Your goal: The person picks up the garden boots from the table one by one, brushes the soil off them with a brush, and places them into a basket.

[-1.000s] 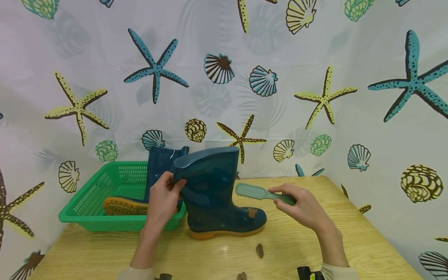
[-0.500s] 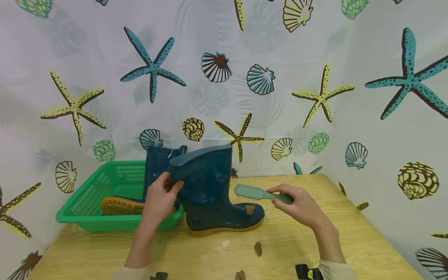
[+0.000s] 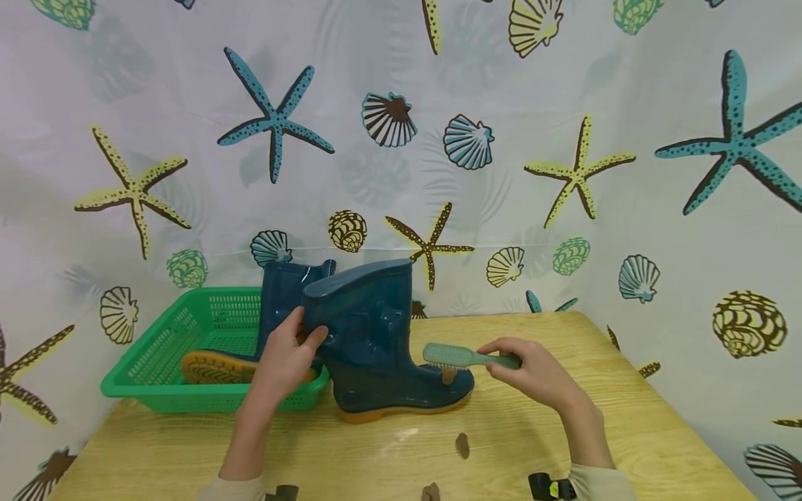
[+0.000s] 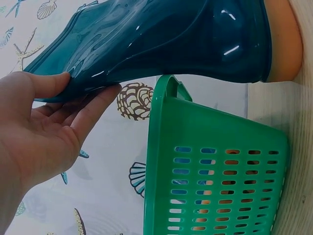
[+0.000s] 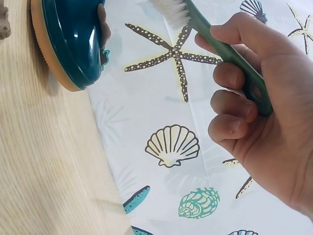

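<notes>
A dark blue rubber boot (image 3: 370,348) with an orange sole stands upright on the table. At its shaft's upper back edge my left hand (image 3: 289,355) pinches it between thumb and fingers, seen closely in the left wrist view. A brown patch (image 3: 449,376) sits on top of the toe. My right hand (image 3: 535,372) grips the handle of a green scrub brush (image 3: 447,355), its white bristles (image 5: 173,12) facing down. In the head view the brush overlaps the patch, but the right wrist view shows a gap between the bristles and the toe (image 5: 73,44).
A green basket (image 3: 182,400) stands at the left, holding a second blue boot (image 3: 282,299) and an orange sole (image 3: 216,367). Brown lumps (image 3: 462,445) lie on the wooden table (image 3: 351,459) in front of the boot. A patterned curtain (image 3: 401,188) hangs behind.
The brush in my right hand has come down toward the patch on the toe. The boot shifted slightly in view earlier; my left hand keeps its hold.
</notes>
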The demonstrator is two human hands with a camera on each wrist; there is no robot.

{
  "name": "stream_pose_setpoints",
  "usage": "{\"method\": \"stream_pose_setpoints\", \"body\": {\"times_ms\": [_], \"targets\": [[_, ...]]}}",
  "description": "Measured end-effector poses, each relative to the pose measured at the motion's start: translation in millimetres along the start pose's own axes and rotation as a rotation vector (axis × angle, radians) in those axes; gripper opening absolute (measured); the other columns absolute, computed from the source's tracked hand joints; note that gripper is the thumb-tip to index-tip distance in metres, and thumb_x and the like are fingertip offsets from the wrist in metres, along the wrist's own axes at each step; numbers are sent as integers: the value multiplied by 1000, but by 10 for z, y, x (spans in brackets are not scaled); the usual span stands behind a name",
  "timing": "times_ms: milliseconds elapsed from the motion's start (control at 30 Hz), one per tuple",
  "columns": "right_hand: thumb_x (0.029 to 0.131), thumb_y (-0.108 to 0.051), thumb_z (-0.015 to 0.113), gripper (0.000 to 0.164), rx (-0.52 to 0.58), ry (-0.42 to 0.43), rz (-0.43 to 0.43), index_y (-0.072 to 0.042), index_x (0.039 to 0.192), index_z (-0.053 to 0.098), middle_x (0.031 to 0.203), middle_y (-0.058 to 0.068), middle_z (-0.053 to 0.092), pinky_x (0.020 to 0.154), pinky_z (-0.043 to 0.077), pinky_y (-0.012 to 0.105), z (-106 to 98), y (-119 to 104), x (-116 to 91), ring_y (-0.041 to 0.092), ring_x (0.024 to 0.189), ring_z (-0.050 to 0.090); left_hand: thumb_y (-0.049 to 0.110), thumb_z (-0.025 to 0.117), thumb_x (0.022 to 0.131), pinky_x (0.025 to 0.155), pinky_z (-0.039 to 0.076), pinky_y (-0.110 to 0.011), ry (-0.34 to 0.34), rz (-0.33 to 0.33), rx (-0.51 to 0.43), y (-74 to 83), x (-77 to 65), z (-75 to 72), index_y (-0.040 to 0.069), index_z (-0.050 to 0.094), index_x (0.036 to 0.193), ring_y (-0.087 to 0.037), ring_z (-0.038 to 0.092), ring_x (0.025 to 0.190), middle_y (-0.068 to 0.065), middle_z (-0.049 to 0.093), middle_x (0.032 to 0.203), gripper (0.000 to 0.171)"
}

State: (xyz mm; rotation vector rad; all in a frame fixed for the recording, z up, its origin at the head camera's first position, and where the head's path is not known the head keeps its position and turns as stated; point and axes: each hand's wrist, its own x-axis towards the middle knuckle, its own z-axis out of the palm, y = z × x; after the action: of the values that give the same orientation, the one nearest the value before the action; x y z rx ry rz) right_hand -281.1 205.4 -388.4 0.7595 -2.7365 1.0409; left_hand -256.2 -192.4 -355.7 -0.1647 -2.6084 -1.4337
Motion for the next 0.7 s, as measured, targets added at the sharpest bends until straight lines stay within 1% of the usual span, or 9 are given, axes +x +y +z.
{"method": "stream_pose_setpoints", "body": {"times_ms": [100,233,400,700], "targets": [[98,-29,63,24,1,-36,23,-19,119,70,100,0,68,66,46,27,10,34,9,7,69,51,28,48,106,92,53,-45,-21,0,6,-2,3,-15,9,42,139,-31,59,119,-16,56,134,39],[98,-29,63,25,-7,-63,44,-18,120,70,85,-3,62,63,43,27,32,70,21,7,64,47,29,48,106,94,52,-47,-31,0,14,8,-3,-25,10,41,140,-32,58,120,-17,55,135,40],[98,-28,63,26,-4,-86,65,-16,121,69,81,-3,59,62,42,28,56,95,31,8,63,45,29,48,106,93,52,-48,-27,4,23,36,-20,-29,10,43,138,-32,59,119,-17,56,134,38],[100,-30,58,29,4,-144,90,-17,125,67,89,0,61,64,41,30,83,164,44,11,69,46,30,50,105,97,51,-51,-25,37,14,-3,-22,-26,11,43,140,-34,58,124,-16,57,135,40]]}}
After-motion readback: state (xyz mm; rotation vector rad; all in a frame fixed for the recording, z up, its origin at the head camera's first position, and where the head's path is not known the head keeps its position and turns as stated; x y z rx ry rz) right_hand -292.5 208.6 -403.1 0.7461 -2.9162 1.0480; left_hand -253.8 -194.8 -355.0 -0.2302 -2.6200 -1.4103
